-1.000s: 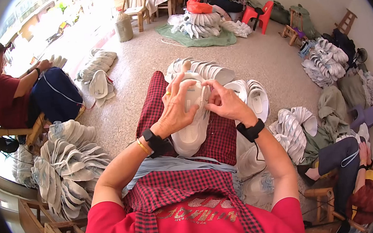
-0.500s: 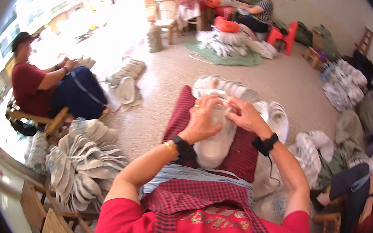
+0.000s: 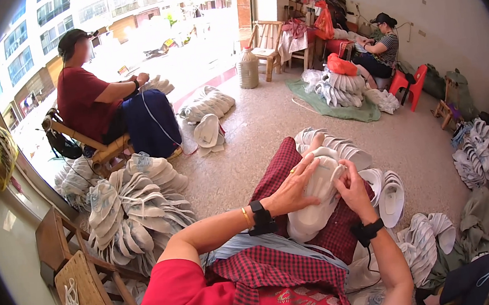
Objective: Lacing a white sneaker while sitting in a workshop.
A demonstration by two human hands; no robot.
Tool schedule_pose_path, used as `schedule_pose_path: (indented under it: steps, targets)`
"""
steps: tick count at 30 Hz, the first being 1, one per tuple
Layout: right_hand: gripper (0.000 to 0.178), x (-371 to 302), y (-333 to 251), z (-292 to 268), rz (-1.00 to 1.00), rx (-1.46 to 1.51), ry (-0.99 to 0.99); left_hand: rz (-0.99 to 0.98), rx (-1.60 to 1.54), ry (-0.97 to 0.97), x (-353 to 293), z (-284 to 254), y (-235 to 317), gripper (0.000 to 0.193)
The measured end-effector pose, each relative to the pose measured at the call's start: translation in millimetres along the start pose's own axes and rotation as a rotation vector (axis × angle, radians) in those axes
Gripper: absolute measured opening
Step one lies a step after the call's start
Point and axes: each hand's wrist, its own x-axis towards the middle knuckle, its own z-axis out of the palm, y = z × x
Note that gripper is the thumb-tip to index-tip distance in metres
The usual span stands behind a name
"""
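Observation:
A white shoe lies lengthwise on my lap, its rounded end toward me and its open rim at the far end. Along its left side rests my left hand, fingers stretched against it and thumb across the top, gripping it. My right hand has its fingers closed in a pinch at the right edge near the far end. Whatever lies between those fingertips besides the shoe's edge is too small to make out. Under the shoe is my red-and-black checked apron, with a bundle of pale blue laces across my waist.
Fanned white shoes lie just past my knees, with two more to the right. A large shoe heap and a wooden chair stand left. Two people sit working farther off, one beside a red stool.
The view has swung left, so the room sits farther right in the picture. My right hand has shifted from the shoe's far end to its right edge; my left hand keeps its hold.

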Motion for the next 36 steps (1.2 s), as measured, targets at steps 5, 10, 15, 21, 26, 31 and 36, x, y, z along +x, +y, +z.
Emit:
schedule_pose_path:
  steps: [5, 10, 15, 21, 26, 31, 36]
  targets:
    - [0.04, -66, -6, 1, 0.102, 0.267, 0.016, -0.088, -0.128, -0.058, -5, -25, 16, 0.094]
    - [0.015, -128, -33, 24, -0.172, -0.374, -0.331, -0.137, -0.17, -0.384, -35, -53, 33, 0.029]
    - [0.016, -130, -37, 16, 0.226, -0.166, -0.21, -0.053, -0.189, -0.769, -70, -57, 34, 0.018]
    - [0.02, -138, -13, 22, -0.061, -0.319, -0.35, -0.071, -0.2, -0.634, -73, -54, 35, 0.011]
    - [0.022, -119, -34, 25, 0.016, -0.045, -0.176, -0.382, -0.615, -0.435, -51, -66, 52, 0.016]
    - [0.029, -98, -109, 15, 0.245, 0.303, -0.414, -0.223, -0.333, -0.514, -3, -94, 79, 0.017]
    - [0.025, -112, -108, -66, 0.169, 0.061, 0.009, -0.091, -0.35, -0.505, -3, -160, 54, 0.032]
